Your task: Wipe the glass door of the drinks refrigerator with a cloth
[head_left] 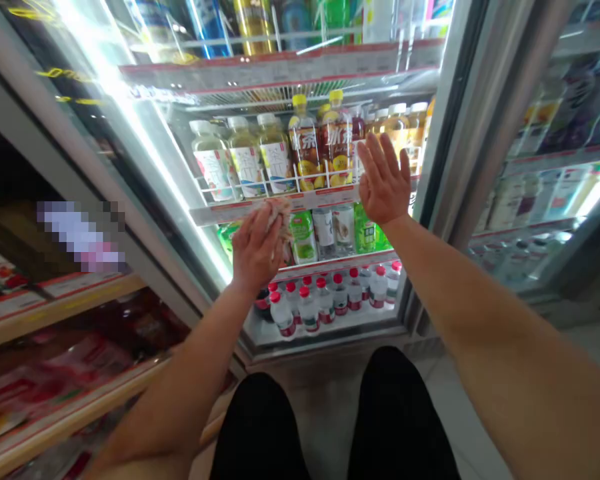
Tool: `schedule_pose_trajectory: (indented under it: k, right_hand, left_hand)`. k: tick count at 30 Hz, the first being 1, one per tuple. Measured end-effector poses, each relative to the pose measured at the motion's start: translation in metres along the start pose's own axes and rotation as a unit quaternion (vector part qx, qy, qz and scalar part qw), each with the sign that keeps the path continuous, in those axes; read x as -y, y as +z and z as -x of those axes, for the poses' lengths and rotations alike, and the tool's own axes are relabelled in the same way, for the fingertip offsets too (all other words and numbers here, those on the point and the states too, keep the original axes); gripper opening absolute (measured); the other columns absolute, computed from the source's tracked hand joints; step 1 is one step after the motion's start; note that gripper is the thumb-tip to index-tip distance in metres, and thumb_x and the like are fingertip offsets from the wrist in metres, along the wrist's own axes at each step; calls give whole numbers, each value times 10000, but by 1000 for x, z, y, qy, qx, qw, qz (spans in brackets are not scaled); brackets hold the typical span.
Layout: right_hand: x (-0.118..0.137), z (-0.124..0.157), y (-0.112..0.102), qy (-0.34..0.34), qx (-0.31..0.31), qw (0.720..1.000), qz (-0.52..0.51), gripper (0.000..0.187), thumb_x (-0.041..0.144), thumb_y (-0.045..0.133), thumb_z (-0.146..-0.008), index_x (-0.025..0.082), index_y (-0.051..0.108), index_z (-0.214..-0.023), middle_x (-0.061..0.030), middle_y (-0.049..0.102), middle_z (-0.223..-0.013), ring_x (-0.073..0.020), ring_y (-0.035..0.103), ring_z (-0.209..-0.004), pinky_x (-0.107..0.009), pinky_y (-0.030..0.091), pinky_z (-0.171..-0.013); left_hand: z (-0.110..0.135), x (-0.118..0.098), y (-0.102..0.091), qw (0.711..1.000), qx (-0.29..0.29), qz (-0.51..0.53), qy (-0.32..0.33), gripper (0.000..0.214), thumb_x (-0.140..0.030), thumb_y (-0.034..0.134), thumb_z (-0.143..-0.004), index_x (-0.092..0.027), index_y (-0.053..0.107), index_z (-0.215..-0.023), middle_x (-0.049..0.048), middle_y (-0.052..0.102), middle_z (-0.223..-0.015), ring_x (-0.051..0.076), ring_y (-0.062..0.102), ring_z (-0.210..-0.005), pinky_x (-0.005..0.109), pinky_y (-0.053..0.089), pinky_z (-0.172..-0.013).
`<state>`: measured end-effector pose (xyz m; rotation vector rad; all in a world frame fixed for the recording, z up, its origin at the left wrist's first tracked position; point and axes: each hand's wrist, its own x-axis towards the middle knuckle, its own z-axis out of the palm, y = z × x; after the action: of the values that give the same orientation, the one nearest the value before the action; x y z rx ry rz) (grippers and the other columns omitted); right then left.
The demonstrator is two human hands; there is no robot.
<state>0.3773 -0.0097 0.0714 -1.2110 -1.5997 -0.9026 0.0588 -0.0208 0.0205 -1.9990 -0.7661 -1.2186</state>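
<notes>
My left hand (254, 257) is closed on a crumpled, pale pinkish cloth (283, 215), in front of a drinks cooler's middle shelf edge (325, 197). Farther right, my right hand (386, 185) is raised with its fingers spread and holds nothing. It covers part of the bottles at the right of that shelf. Behind the hands stand yellow-capped tea bottles (307, 147) and white-capped bottles (245, 160). Both hands appear to be at the cooler's glass front, but contact with it is hard to make out.
Red-capped water bottles (309, 310) fill the bottom shelf. The metal door frame (460, 107) runs up the right side, beside another cooler (545, 173). Shelves of packaged goods (80, 367) stand close on the left. My black-clad knees (260, 427) are below.
</notes>
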Motion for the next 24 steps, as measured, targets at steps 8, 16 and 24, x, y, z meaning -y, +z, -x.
schedule_pose_trajectory:
  k: [8,16,24]
  right_hand:
    - [-2,1,2,-2,-11,1000,22,563,321,181,-1043,280,328,-1585,23,293,-1652,-186,178,-1569,-520,183,-1295]
    - [-2,0,6,3,-28,1000,-10,594,375,137,-1030,289,372,-1569,74,286,-1641,-235,235,-1557,-490,144,-1307]
    - [-2,1,4,4,-17,1000,-5,587,359,147,-1031,296,331,-1585,56,286,-1647,-206,199,-1566,-500,143,-1309]
  left_hand:
    - [-31,28,-17,995,-38,34,-81,396,-344,481,-1047,-309,559,-1434,31,422,-1589,310,344,-1484,541,206,-1268]
    - [9,14,-3,999,36,15,25,349,-237,479,-1047,-346,623,-1345,39,591,-1446,233,512,-1373,429,426,-1146]
    - [-10,18,-13,999,-37,3,2,434,-263,506,-1013,-276,550,-1444,66,424,-1586,298,338,-1496,532,301,-1246]
